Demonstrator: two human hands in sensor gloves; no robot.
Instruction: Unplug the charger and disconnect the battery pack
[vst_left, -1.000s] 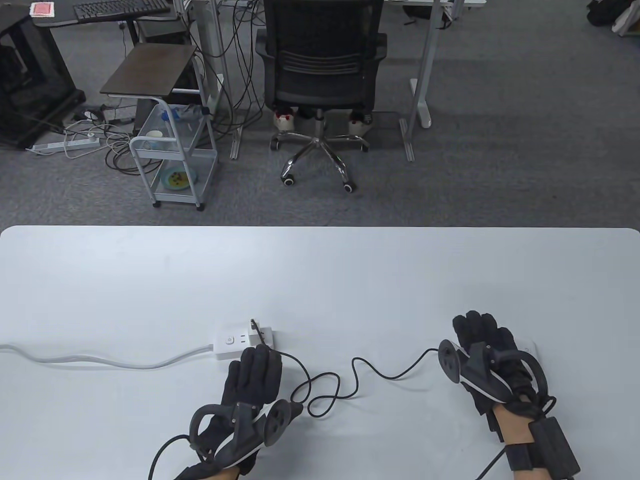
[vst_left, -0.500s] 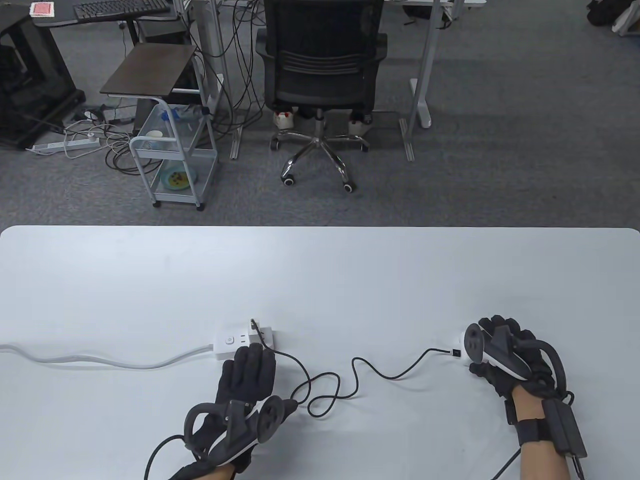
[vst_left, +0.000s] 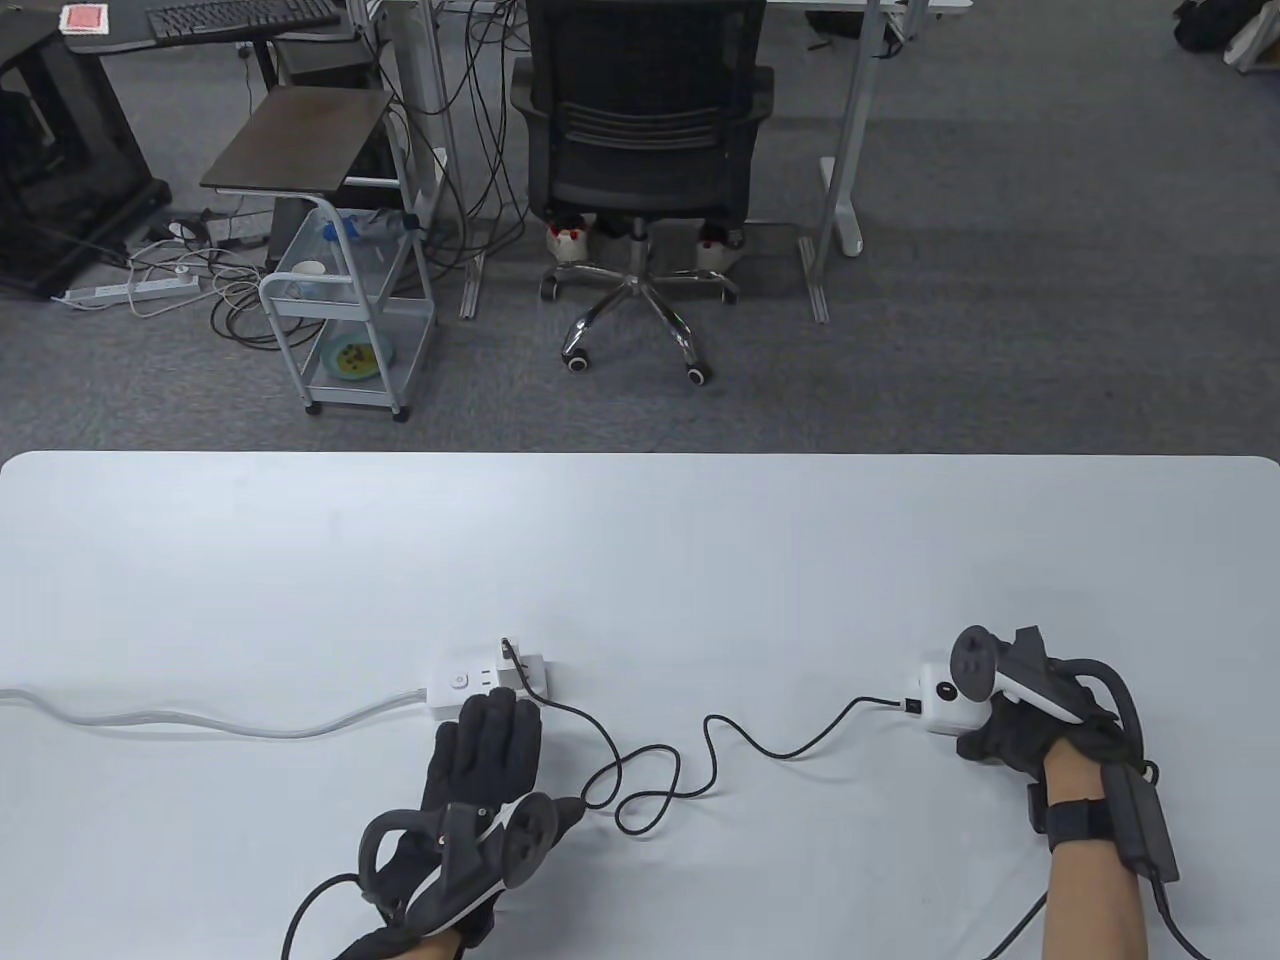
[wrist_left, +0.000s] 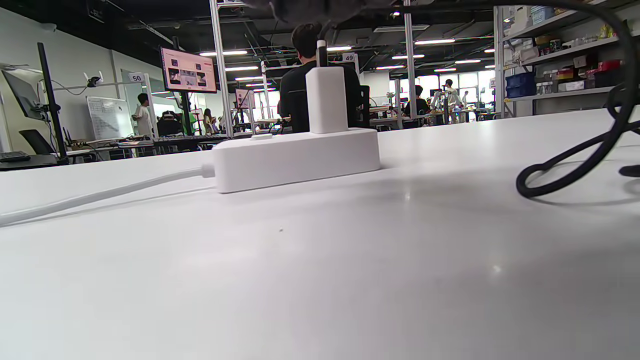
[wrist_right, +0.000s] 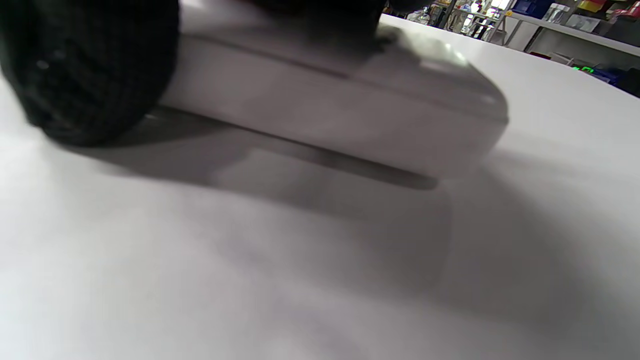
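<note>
On the left of the white table (vst_left: 250, 560) we see a pale cord (vst_left: 200, 718) running in from the edge to a white power strip (vst_left: 465, 686). A white charger (wrist_left: 327, 100) stands upright in the strip's right end, plugged in. Our left hand (vst_left: 480, 770) lies just on the near side of the strip, fingers (vst_left: 495, 715) stretched forward and loosely spread, their tips at or over its near edge; it grips nothing that we can see. From the charger a thin black cable (vst_left: 700, 745) loops across the table, curling once beside the left hand, and ends in a plug seated in the left face of the white battery pack (vst_left: 945, 700). The pack lies flat on the table at the right. Our right hand (vst_left: 1020, 730) rests on it, and in the right wrist view the thumb (wrist_right: 90, 70) presses against the pack's near side, the other fingers over its top, so the hand holds the pack.
</note>
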